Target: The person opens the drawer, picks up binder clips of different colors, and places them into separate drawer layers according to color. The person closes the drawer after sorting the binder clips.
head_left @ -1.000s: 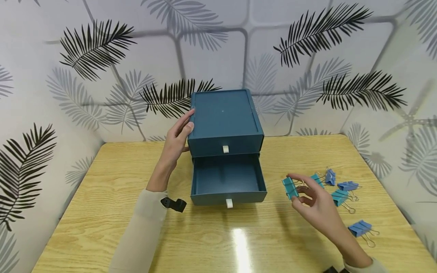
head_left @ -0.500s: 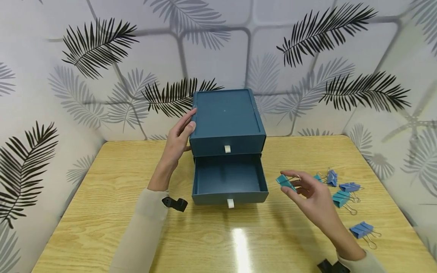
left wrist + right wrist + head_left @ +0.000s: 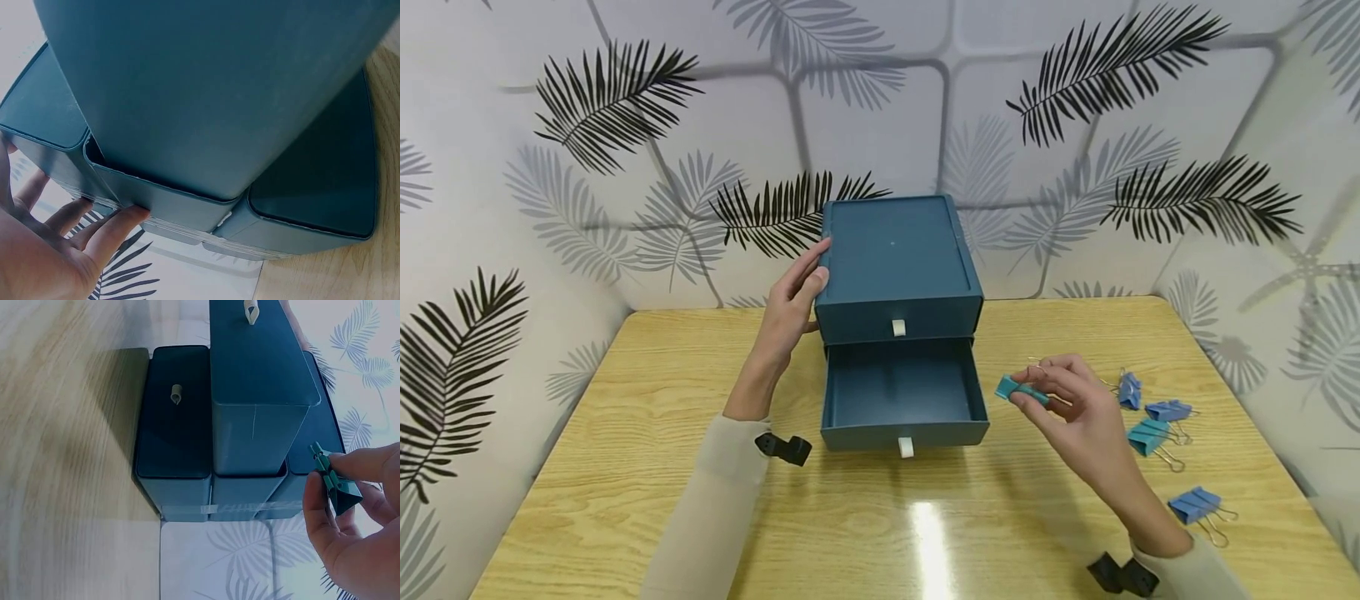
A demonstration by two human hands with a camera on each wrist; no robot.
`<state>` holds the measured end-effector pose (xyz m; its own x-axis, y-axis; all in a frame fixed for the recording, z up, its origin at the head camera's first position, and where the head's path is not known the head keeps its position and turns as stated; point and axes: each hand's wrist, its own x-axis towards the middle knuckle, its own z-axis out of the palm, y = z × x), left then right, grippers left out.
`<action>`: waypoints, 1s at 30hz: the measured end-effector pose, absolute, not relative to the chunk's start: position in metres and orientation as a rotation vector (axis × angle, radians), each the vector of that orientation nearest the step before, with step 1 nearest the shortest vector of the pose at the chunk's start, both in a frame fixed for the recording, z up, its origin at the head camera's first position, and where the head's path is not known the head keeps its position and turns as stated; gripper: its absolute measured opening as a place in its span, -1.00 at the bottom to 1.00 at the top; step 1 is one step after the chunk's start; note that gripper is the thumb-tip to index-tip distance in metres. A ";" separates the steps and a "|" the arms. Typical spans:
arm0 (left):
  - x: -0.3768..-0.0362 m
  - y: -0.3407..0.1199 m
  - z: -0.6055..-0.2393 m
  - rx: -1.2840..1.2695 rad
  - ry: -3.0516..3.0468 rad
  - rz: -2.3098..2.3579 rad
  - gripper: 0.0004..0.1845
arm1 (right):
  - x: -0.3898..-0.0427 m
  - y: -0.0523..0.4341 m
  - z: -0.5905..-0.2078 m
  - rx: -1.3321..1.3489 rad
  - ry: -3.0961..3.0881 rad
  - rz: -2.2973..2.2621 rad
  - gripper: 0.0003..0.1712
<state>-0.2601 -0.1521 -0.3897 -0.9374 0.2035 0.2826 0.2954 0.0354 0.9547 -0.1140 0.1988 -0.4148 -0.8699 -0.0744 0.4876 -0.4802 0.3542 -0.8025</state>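
Note:
A dark blue cabinet of stacked drawers (image 3: 895, 250) stands at the table's back centre. Its middle drawer (image 3: 904, 435) is pulled out, and the inside that shows is bare. My left hand (image 3: 785, 312) rests against the cabinet's left side, its extended fingers (image 3: 119, 231) touching the wall in the left wrist view. Right of the pulled-out drawer, my right hand (image 3: 1078, 417) pinches a teal binder clip (image 3: 1009, 387) between thumb and fingers. In the right wrist view this clip (image 3: 337, 487) appears beside the cabinet. The lowest drawer is hidden from the head view.
On the table's right side lie a blue binder clip (image 3: 1130, 390), a second blue clip (image 3: 1168, 411), a teal clip (image 3: 1150, 436) and, nearer the front, another blue clip (image 3: 1195, 504). A leaf-patterned wall covering (image 3: 880, 125) stands behind the wooden table (image 3: 647, 467).
My right hand has shifted slightly left and turned the teal binder clip, which now lies flatter and nearer the drawer. My left hand keeps its place on the cabinet.

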 end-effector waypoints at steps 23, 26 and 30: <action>-0.259 -0.152 -0.390 -0.503 -2.244 -2.054 -0.46 | -0.124 0.174 -0.408 0.516 -2.193 1.672 -0.78; -0.259 -0.152 -0.390 -0.503 -2.243 -2.059 -0.46 | -0.125 0.168 -0.407 0.518 -2.203 1.675 -0.80; -0.259 -0.152 -0.390 -0.500 -2.241 -2.057 -0.46 | -0.127 0.161 -0.405 0.545 -2.220 1.639 -0.82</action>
